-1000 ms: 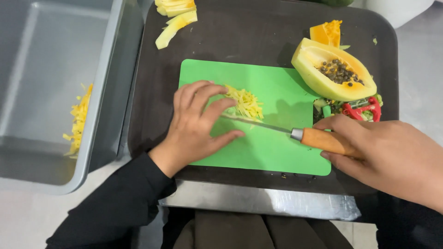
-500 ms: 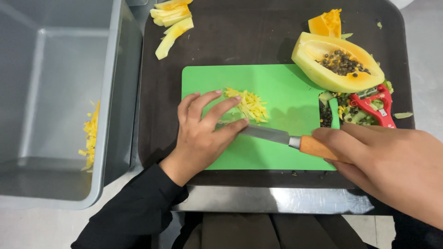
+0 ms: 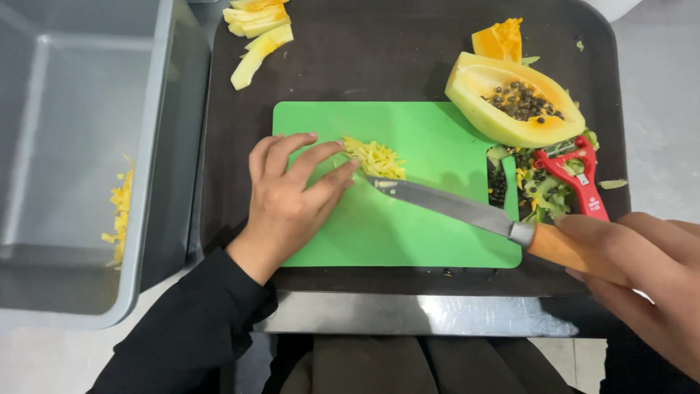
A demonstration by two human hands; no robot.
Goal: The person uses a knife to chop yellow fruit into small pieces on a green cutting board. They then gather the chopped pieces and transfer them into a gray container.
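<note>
A grey bin [image 3: 80,146] stands at your left, a few yellow shreds [image 3: 118,211] against its inner right wall. Beside it lies a dark tray [image 3: 233,182], and on the tray a green board [image 3: 430,233]. At the tray's far right a halved papaya [image 3: 496,109] lies cut side up, black seeds in its hollow, with an orange chunk [image 3: 499,40] just behind it. Pale peeled strips [image 3: 257,33] sit at the tray's far left corner. Your right hand [image 3: 642,270] grips the wooden handle of a knife [image 3: 467,211], its blade slanting across the board with the tip touching a small pile of shredded papaya [image 3: 375,157]. Your left hand [image 3: 288,201] rests flat and open on the board, fingers spread, fingertips against the pile's left edge, holding nothing. A red peeler [image 3: 576,179] lies on a heap of green peelings and seeds [image 3: 539,193] just right of the board, below the papaya half.
</note>
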